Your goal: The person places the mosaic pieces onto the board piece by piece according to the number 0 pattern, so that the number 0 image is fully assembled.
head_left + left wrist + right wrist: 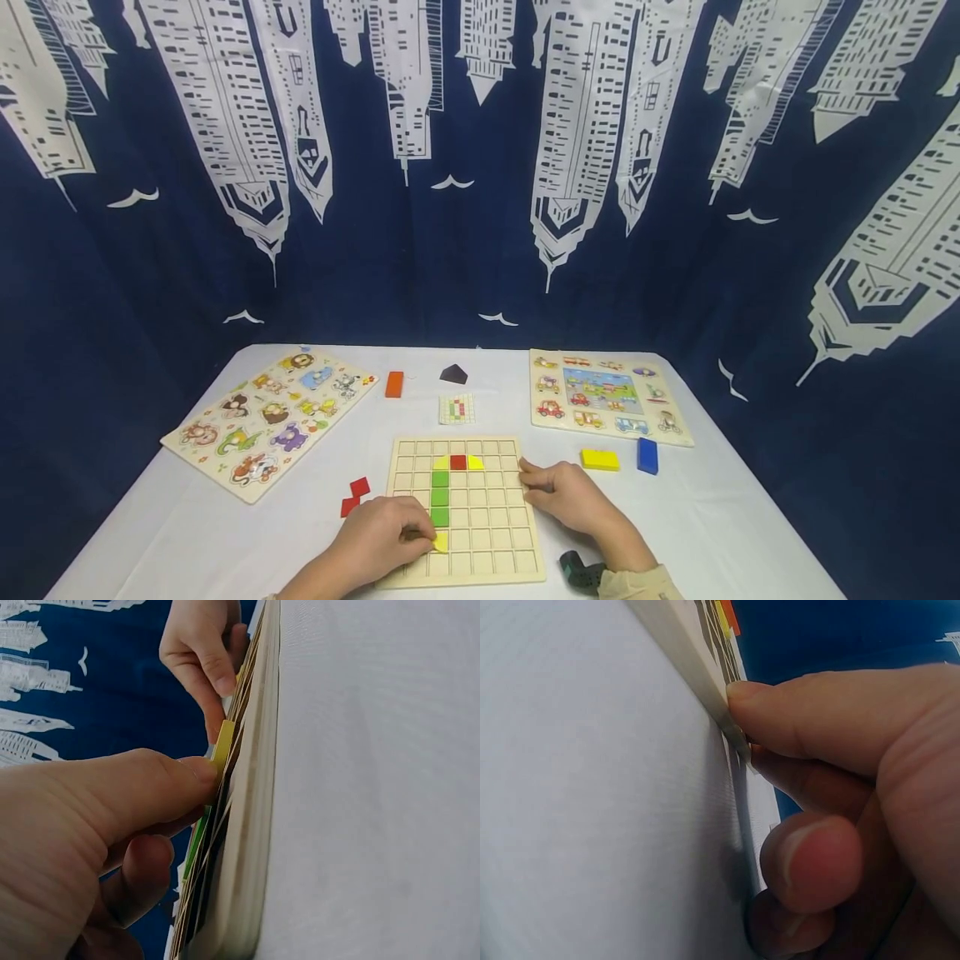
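Observation:
A wooden grid board (491, 554) lies in front of me. My left hand (386, 533) pinches a yellow tile (441, 542) with a curved edge at a cell near the board's lower left. Directly above it runs a column of green tiles (440, 497). A red tile (458, 462) sits higher up, with a yellow curved tile on each side. In the left wrist view, the thumb (176, 780) lies on the yellow tile (223, 746). My right hand (566, 496) holds the board's right edge, its thumb and finger at the rim (705, 682) in the right wrist view.
Loose red tiles (350, 506) lie left of the board. Behind it are a small pattern card (457, 409), an orange block (394, 384) and a dark block (453, 374). Picture puzzles (258, 408) flank these. Yellow (600, 460) and blue (647, 457) blocks lie at right, a black object (577, 571) by the right wrist.

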`<move>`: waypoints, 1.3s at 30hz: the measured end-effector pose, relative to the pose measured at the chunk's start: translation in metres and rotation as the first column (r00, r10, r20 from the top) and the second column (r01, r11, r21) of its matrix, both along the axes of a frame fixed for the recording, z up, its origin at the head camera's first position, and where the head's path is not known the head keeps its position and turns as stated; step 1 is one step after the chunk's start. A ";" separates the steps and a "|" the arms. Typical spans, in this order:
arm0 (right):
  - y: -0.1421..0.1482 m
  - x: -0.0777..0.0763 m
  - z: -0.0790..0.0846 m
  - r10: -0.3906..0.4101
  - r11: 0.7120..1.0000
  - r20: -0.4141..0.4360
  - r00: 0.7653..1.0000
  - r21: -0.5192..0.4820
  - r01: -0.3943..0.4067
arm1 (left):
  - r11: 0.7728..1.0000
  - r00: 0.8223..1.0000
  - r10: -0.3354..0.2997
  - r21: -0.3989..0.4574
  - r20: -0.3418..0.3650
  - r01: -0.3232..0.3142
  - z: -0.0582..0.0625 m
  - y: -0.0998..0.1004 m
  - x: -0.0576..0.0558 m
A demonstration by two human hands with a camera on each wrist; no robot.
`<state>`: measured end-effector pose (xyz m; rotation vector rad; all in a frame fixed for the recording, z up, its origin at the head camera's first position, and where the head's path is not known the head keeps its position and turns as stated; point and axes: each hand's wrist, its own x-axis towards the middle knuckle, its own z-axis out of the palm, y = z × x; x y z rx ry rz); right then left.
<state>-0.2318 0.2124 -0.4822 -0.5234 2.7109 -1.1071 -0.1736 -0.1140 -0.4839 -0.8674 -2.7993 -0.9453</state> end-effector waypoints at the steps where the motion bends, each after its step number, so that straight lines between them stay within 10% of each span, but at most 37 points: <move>1: 0.000 0.000 0.000 -0.001 1.000 0.002 1.000 0.000 0.001 | 1.000 1.000 -0.003 0.000 -0.002 0.003 -0.001 0.000 0.000; 19: -0.001 -0.001 -0.001 0.010 1.000 0.003 1.000 -0.002 -0.010 | 0.999 0.998 0.037 -0.003 -0.043 -0.037 0.002 0.000 -0.001; 23: -0.001 -0.001 0.000 0.010 1.000 -0.007 1.000 0.003 -0.010 | 0.981 0.981 0.188 0.047 -0.048 -0.186 0.022 -0.018 -0.002; 29: -0.001 -0.002 0.001 0.015 1.000 0.000 1.000 -0.003 -0.015 | 0.903 0.909 0.413 0.104 0.059 -0.418 0.032 -0.059 -0.007; 39: 0.000 -0.001 0.000 0.003 1.000 0.001 1.000 0.001 -0.003 | 0.965 0.955 0.256 0.015 0.151 -0.261 -0.001 -0.072 -0.016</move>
